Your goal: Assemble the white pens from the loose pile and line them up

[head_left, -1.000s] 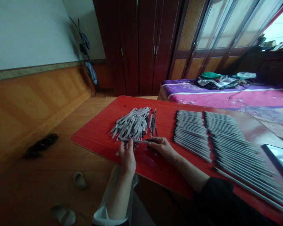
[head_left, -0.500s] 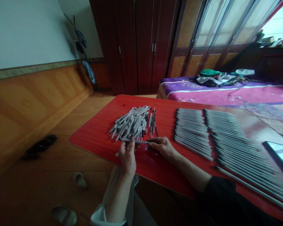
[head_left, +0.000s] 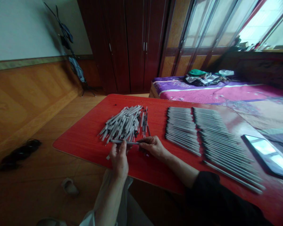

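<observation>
Item, nearest: a bare left hand (head_left: 119, 158), its white sleeve (head_left: 106, 207) at the near bench edge; its thumb and fingers formed a closed grip on a slim grey pen with a dark end (head_left: 129, 142), held level. Item: a bare right hand (head_left: 153, 147), its black sleeve (head_left: 209, 197) at the near edge; its fingertips closed on the pen's dark right end. Whether that dark part was separate could not be told. The pen lay between both grips, just in front of the heap.

Item: a red wood-grain bench (head_left: 85, 147) carrying everything below. Item: a loose heap of pale grey pen barrels (head_left: 122, 124), crossed at all angles, almost touching the left hand's fingers, with dark-tipped pens (head_left: 144, 124) along its right side. Item: a single pale barrel (head_left: 108, 157) lying apart, near the left hand. Item: two ranks of grey, black-ended pens (head_left: 217, 141), laid parallel, right of the hands. Item: a black-framed glass tablet (head_left: 266, 153) at the right.

Risks: a loosened pinch could drop the pen and scatter the heap; a sideways sweep of the right forearm could disturb the ranks.

Farther: a purple and pink bed (head_left: 202, 91) and dark wooden wardrobe (head_left: 122, 47).
</observation>
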Demonstrator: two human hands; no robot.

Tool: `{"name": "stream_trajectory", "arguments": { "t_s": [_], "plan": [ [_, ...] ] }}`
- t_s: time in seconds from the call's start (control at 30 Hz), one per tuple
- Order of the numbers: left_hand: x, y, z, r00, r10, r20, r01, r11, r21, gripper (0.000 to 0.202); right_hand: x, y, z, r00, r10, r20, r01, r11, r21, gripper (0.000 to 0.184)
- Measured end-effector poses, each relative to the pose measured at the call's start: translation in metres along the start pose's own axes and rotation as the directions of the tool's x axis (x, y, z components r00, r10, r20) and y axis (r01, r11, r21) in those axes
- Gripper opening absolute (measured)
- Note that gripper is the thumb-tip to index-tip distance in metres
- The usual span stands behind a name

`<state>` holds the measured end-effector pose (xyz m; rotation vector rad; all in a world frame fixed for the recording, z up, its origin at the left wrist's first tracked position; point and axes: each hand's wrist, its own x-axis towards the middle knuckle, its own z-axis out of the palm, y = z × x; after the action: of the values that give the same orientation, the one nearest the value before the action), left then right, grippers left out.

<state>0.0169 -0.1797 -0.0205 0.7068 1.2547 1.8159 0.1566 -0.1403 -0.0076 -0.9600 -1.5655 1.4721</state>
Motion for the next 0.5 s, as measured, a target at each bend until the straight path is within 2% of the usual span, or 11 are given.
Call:
{"name": "stream_trajectory", "arguments": {
  "t_s": [0.1,0.17,0.23,0.3,0.37,0.43,0.5],
  "plan": [
    [-0.001,0.001,0.001,1.000,-0.001,0.003,0.002,0.999,-0.037,0.025,-0.001,-0.007,0.001,0.989,-0.150,0.008,0.146,0.946,-0.290,0.025],
    [-0.003,0.003,0.001,1.000,-0.001,0.016,0.002,0.999,-0.034,0.028,-0.006,-0.014,0.004,0.964,-0.266,0.029,0.238,0.804,-0.544,0.023],
    [-0.004,0.005,0.002,0.996,0.005,0.084,-0.005,1.000,-0.006,0.033,-0.014,-0.022,0.008,0.940,-0.334,0.073,0.275,0.612,-0.741,0.021],
    [-0.006,0.008,0.002,0.981,0.006,0.192,-0.010,1.000,0.019,0.037,-0.023,-0.029,0.013,0.931,-0.349,0.109,0.270,0.454,-0.849,0.021],
    [-0.008,0.009,0.004,0.959,0.010,0.283,-0.019,0.999,0.029,0.042,-0.035,-0.033,0.015,0.931,-0.345,0.121,0.248,0.351,-0.903,0.019],
    [-0.010,0.009,0.005,0.948,0.035,0.318,-0.043,0.999,0.019,0.049,-0.048,-0.035,0.009,0.929,-0.357,0.099,0.206,0.278,-0.938,0.018],
    [-0.011,0.008,0.006,0.945,0.069,0.318,-0.068,0.998,-0.014,0.054,-0.064,-0.033,-0.006,0.921,-0.385,0.053,0.144,0.211,-0.967,0.018]
  ]
}}
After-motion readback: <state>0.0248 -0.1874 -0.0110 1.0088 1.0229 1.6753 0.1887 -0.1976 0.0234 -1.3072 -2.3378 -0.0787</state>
